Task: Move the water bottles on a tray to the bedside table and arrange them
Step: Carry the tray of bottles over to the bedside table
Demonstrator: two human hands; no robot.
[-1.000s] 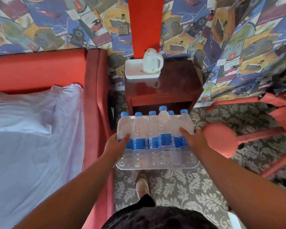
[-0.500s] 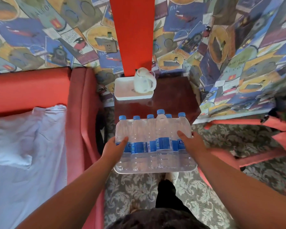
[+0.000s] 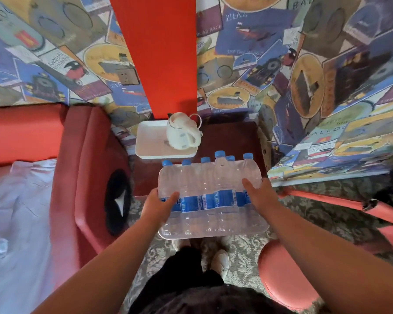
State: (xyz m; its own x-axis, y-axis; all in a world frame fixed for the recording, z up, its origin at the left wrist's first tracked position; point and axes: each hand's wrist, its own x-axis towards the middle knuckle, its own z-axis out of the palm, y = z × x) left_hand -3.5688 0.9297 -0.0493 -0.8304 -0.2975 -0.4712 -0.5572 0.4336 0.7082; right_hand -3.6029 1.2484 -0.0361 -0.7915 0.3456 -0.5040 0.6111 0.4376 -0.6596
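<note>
The person stands square to the counter (image 3: 229, 139) with the clear tray (image 3: 213, 234) carried between both hands. The left hand (image 3: 159, 205) is wrapped over its left side with the thumb across the bottle labels. The right hand (image 3: 259, 196) clasps the right side, thumb lying up along the end bottle. The water bottles (image 3: 204, 189) stand packed in a row between the two hands, with six blue caps showing, one poking up higher than its neighbours. The load hangs in the air, its far end over the counter's front edge and its near end out over the carpet above the person's shoes. Nothing is set down yet, so to my eye the step in hand is landing the tray. I'd keep it level so the crowded bottles don't topple, then carry it forward until the whole base is over dark wood. Lowering both sides together matters before either grip loosens. The open patch is front and right, because a white tray (image 3: 150, 141) with a kettle (image 3: 182, 132) takes up the back left corner, just beyond the bottle caps. Steering a touch right should keep the caps off that kettle. The red bed frame (image 3: 77, 166) crowds the left elbow, so there's little room to swing.
</note>
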